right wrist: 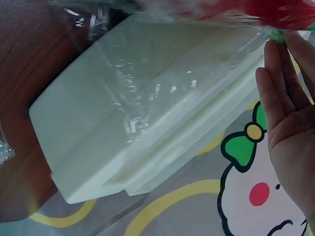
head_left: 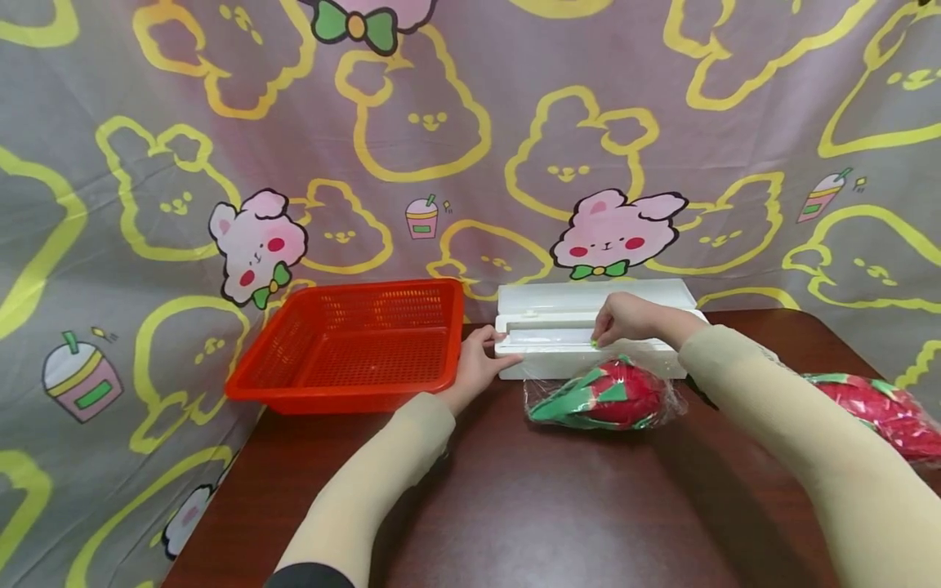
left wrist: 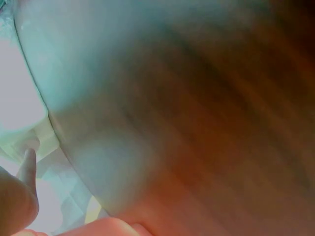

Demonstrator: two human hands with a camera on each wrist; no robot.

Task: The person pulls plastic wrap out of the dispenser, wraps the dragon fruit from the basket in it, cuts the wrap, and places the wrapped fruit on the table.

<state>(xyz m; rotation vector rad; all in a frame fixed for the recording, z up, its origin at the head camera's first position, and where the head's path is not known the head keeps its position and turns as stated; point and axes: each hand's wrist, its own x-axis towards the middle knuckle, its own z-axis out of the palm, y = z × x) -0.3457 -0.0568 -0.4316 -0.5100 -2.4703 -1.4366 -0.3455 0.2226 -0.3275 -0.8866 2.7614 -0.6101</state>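
Note:
A white film dispenser box (head_left: 588, 314) lies at the back of the brown table (head_left: 551, 506), its film drawn out over the front. Before it lies a red and green fruit wrapped in clear film (head_left: 610, 396). My left hand (head_left: 481, 359) grips the box's left end, thumb on top. My right hand (head_left: 625, 320) arches over the box's slot, fingertips touching a small green piece (head_left: 594, 345). The right wrist view shows the box (right wrist: 123, 123) under glossy film, my right hand (right wrist: 288, 113) with straight fingers, and the green piece (right wrist: 277, 35) at a fingertip. The left wrist view is blurred.
An empty red plastic basket (head_left: 353, 343) stands left of the box, overhanging the table's left corner. A second film-wrapped red fruit (head_left: 882, 408) lies at the table's right edge. A cartoon-printed cloth (head_left: 441, 163) hangs behind.

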